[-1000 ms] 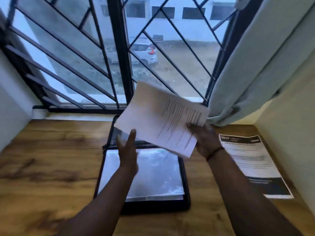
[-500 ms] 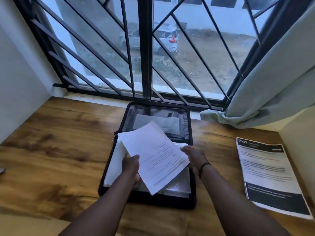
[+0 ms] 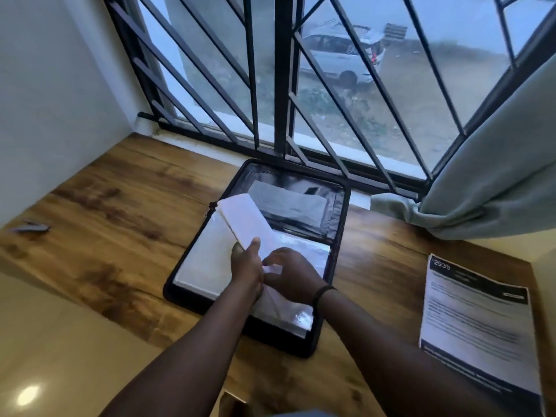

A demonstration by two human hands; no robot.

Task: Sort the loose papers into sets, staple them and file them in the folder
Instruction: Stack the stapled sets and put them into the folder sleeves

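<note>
Pinched between thumb and fingers of the left hand (image 3: pixel 247 267), the paper set (image 3: pixel 245 219) now slants up and away from the grip toward the window, where half a second ago it lay flatter and broader across both hands. Just right of that grip, the right hand (image 3: pixel 293 275) has moved in from the sheet's far edge and presses spread fingers onto the glossy plastic sleeve (image 3: pixel 288 314), touching the left hand; whether it grasps the sleeve or only rests on it I cannot tell. Beneath both hands lies the black folder (image 3: pixel 340 224), open on the wooden table (image 3: pixel 120 212), its far flap just short of the window grille (image 3: pixel 281 85). Well to the right of the grip, a printed sheet (image 3: pixel 475 323) with a dark header lies flat as before. Far left of the grip, a small grey object (image 3: pixel 28 227), too blurred to identify, has come into view. Beyond the sheet, a curtain (image 3: pixel 493 164) hangs.
</note>
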